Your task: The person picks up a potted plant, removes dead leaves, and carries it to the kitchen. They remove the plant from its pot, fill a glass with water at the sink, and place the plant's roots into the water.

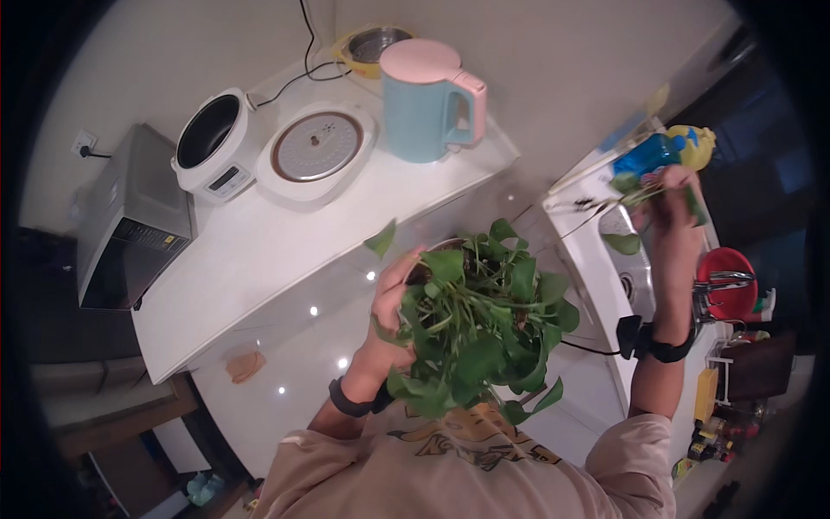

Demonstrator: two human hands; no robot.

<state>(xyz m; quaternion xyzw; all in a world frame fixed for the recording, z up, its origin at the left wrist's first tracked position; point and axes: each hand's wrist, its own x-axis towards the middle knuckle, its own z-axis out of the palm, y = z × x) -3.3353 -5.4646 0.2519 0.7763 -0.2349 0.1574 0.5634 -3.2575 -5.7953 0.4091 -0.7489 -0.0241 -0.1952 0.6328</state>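
Observation:
My left hand [389, 305] grips the rim of a pot filled with a leafy green plant [480, 324], held in front of my chest; leaves hide most of the pot. Raised to the right, over the edge of the sink counter, my right hand [674, 194] is closed around loose plant cuttings [622, 243] with long stems and several leaves. Dark, thin strands, perhaps roots, show at the stems' left end. The fingers of this hand are blurred.
A white counter [227, 266] ahead bears a microwave [139, 220], an open rice cooker [217, 149] and a blue-and-pink kettle [418, 104]. At right, a sink [639, 279] has a blue bottle [648, 156] and a red basin [729, 282] near it. A brown object [246, 366] lies on the floor.

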